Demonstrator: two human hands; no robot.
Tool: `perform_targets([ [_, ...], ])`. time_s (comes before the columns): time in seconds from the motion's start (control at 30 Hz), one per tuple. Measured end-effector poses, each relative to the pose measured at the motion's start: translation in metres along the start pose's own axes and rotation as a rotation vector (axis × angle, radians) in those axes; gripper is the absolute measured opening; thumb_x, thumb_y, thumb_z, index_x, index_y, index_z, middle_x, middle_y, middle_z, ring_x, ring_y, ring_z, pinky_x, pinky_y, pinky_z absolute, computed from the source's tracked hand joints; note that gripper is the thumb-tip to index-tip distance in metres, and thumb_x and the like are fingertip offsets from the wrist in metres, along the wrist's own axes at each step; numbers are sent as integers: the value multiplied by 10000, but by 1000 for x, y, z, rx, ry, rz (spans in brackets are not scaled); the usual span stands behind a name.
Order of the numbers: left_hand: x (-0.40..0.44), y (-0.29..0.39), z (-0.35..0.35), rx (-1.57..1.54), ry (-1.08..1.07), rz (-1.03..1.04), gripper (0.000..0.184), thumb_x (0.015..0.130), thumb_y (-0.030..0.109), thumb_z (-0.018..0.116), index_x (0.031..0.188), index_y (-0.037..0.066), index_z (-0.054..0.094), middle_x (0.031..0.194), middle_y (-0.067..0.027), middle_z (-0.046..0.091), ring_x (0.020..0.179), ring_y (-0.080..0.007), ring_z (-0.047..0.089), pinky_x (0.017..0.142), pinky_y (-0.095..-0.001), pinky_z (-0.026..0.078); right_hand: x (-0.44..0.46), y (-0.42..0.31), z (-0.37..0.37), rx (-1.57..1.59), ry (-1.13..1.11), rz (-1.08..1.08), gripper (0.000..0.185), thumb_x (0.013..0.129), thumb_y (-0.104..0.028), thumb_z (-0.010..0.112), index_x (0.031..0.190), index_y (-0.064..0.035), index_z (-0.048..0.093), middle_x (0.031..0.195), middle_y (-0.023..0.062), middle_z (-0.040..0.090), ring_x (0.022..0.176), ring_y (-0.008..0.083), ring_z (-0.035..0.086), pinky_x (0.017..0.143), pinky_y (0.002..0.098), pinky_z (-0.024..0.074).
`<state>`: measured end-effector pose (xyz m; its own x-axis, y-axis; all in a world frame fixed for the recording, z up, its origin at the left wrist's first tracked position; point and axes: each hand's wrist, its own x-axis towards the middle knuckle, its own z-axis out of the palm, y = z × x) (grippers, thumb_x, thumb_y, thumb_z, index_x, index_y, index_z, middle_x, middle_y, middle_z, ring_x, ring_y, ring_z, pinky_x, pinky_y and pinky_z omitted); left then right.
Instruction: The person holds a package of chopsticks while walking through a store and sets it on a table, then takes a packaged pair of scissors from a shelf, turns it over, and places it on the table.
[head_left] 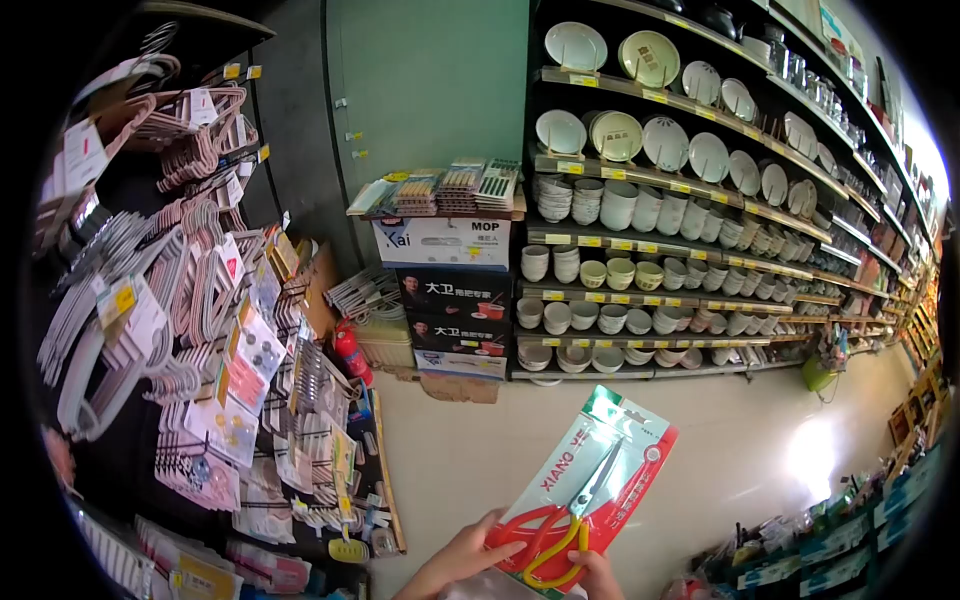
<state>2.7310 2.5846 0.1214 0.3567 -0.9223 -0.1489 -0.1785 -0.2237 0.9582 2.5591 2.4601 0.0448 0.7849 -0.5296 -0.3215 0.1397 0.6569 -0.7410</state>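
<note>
A pack of scissors (598,480) is held up in front of me over the floor, tilted with its top leaning right. Its card is white, green and red, and the scissors have metal blades with one red and one yellow handle. My left hand (478,548) grips the lower left edge of the card, thumb on the front. My right hand (597,572) holds the bottom right corner by the yellow handle, thumb on the front. Fingers behind the card are hidden.
Hangers (200,270) and carded goods hang on a rack at the left. Stacked mop boxes (445,245) stand ahead, beside a fire extinguisher (352,352). Shelves of bowls (620,205) and plates (665,143) line the right. A green bin (820,375) stands farther along the aisle floor (450,450).
</note>
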Motion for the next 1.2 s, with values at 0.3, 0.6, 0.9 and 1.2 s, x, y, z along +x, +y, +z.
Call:
perform_targets([
  [0.3,73,-45,-60,-423,-364,-184,433,757,208,617,1093,-12,455,971,-54,548,847,-99,496,741,-223,405,129,-72,50,-18,-87,63,410,743,-191,524,1083,21,435,1009,121,529,914,198,534,781,297,443],
  [0.6,204,12,-116,-781,-150,-32,648,721,150,628,1245,3,277,1164,-77,428,1043,-131,425,873,-268,357,287,-152,59,-42,-319,225,471,812,-282,492,1134,46,391,1067,144,510,925,193,537,811,305,437],
  [0.9,310,7,-134,-799,108,-61,579,731,189,622,1196,-5,337,1116,-84,465,992,-124,460,837,-261,383,372,-210,47,-546,-421,193,446,750,-229,587,1097,17,455,1026,64,535,945,131,479,823,262,364],
  [1.2,361,-15,-195,-811,50,-148,500,746,226,601,1141,-11,407,1036,-71,513,931,-111,487,787,-246,396,448,-218,63,-501,-590,323,592,710,-170,631,1194,4,339,1093,55,478,976,126,454,830,249,362],
])
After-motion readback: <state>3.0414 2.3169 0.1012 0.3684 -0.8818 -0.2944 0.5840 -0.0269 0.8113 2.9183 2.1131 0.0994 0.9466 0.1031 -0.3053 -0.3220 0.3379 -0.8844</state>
